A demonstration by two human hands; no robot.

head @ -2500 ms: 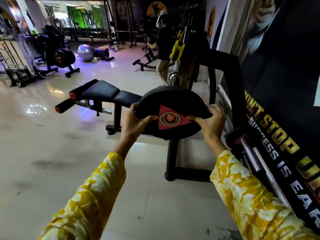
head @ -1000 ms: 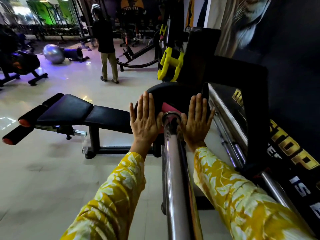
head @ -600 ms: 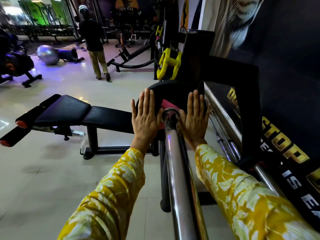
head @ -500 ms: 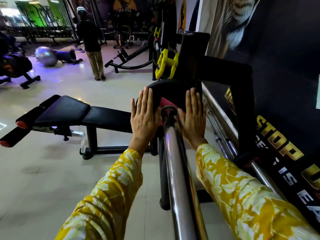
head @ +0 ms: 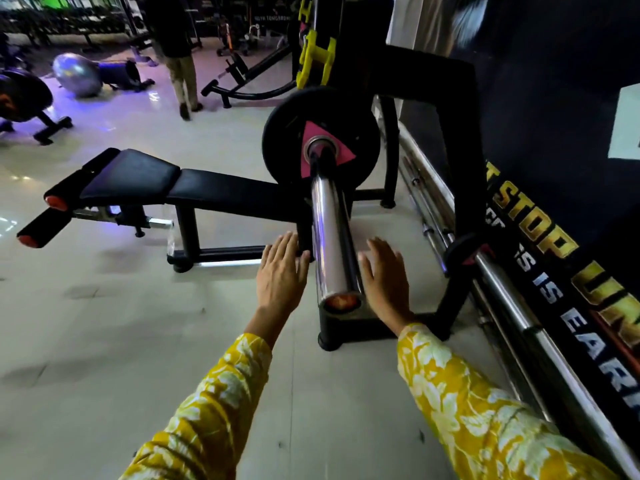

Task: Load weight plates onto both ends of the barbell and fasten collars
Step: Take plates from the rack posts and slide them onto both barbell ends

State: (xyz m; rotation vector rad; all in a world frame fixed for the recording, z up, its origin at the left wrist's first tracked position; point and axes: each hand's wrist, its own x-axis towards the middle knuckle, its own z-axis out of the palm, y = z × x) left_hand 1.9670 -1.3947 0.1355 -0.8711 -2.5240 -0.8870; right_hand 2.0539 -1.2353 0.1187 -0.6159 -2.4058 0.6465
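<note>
A black weight plate (head: 291,129) with a pink triangle label sits far in on the chrome barbell sleeve (head: 330,233), which points toward me and ends at a round cap. My left hand (head: 280,271) hovers flat to the left of the sleeve end, fingers straight, holding nothing. My right hand (head: 386,275) is flat on the right side of the sleeve, also holding nothing. Neither hand touches the plate. No collar shows on the sleeve.
A black padded bench (head: 145,181) with red-capped rollers stands left of the rack. Spare chrome bars (head: 519,306) lie along the black wall on the right. Yellow hooks (head: 315,58) hang on the rack upright. A person (head: 176,53) stands further back beside a grey ball (head: 76,74).
Both hands were pressing flat on the plate, pushing it along the sleeve. They have now drawn back to the sleeve's end, leaving the plate seated far in.
</note>
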